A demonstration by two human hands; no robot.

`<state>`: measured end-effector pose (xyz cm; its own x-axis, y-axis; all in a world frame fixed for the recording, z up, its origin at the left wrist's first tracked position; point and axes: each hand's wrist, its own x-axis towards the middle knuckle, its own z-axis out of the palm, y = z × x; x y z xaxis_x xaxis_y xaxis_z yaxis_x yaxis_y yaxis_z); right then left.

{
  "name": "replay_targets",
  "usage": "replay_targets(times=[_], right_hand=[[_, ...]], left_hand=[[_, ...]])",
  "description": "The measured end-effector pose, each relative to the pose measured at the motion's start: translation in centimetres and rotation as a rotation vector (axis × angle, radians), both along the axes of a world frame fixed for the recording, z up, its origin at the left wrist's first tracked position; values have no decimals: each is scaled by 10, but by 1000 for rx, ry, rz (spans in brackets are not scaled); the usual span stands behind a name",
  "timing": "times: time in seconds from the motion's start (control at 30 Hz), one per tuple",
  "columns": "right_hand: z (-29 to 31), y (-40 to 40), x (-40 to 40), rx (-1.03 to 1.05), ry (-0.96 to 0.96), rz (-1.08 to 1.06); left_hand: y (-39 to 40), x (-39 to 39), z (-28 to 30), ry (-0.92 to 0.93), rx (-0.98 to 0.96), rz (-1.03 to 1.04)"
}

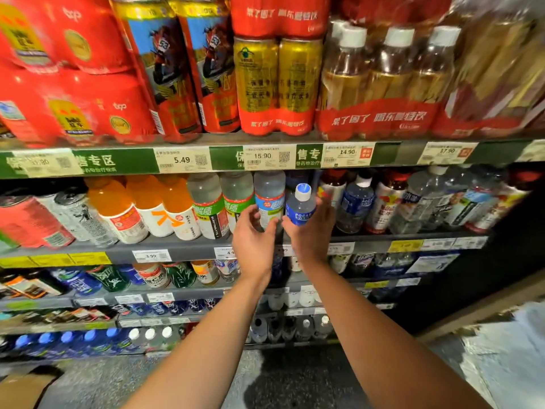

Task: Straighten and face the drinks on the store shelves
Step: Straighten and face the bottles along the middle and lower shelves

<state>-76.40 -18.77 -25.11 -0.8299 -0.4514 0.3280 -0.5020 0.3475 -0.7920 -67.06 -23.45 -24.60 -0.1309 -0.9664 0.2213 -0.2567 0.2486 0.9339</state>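
Observation:
My right hand (311, 231) grips a small blue Pocari Sweat bottle (301, 206) with a white cap, tilted slightly left, at the front of the middle shelf (188, 246). My left hand (253, 239) reaches beside it with fingers curled round the lower part of a clear bottle with a blue label (269, 199). Left of that stand two clear bottles with green labels (212, 206) and several orange drink bottles (147, 208). Another Pocari bottle (355, 205) stands to the right.
The upper shelf (265, 154) carries red can multipacks, gold cans and shrink-wrapped tea bottles, with price tags along its edge. Cans lie at the middle shelf's left. Lower shelves hold more bottles. A cardboard piece (26, 388) lies on the floor at bottom left.

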Motion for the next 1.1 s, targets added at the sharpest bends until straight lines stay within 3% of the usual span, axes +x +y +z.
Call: replay_targets(times=[0.07,0.2,0.33,0.4,0.57,0.73,0.93,1.1], right_hand=[[2,7,-2,0,-51,17],[12,26,3,-206,-281,-25],[21,47,0,-374,-296,-88],[25,62,-6,-423,-315,-88],[30,115,-27,-462,-298,-189],[30,171,-59,-504,-307,-334],[27,242,-111,-509,-276,-364],[26,299,-162,-446,-283,-307]], left_hand=[[-1,0,-2,10,4,1],[-4,-1,-4,61,28,-50],[2,-11,-3,182,51,-157],[19,-18,-4,231,36,-306],[55,-38,19,107,12,-530],[96,-73,32,156,91,-715],[148,-143,21,194,205,-734],[204,-212,20,144,164,-691]])
